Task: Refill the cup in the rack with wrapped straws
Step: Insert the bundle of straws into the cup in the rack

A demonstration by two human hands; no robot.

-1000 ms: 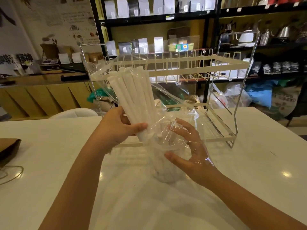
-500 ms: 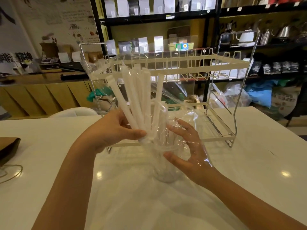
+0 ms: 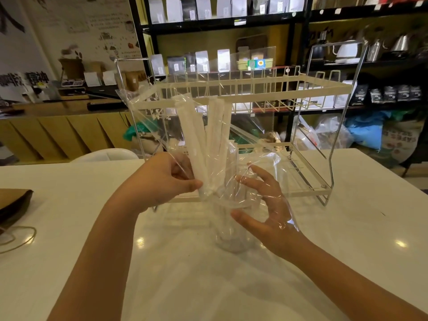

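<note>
Mid-frame, left hand (image 3: 165, 179) pinches the wrapped straws (image 3: 203, 140) (still in clear plastic) above the cup (image 3: 231, 228); right hand (image 3: 266, 209) fingers spread wide beside its rim.

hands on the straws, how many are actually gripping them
1. The left hand pinches the wrapped straws near their lower ends; the right hand is spread open beside the clear cup, under plastic film.

A bundle of white paper-wrapped straws (image 3: 203, 144) stands nearly upright, fanned slightly, inside a clear plastic bag (image 3: 261, 163). Below them a clear cup (image 3: 231, 232) stands on the white table, just in front of a cream wire rack (image 3: 254, 86).
</note>
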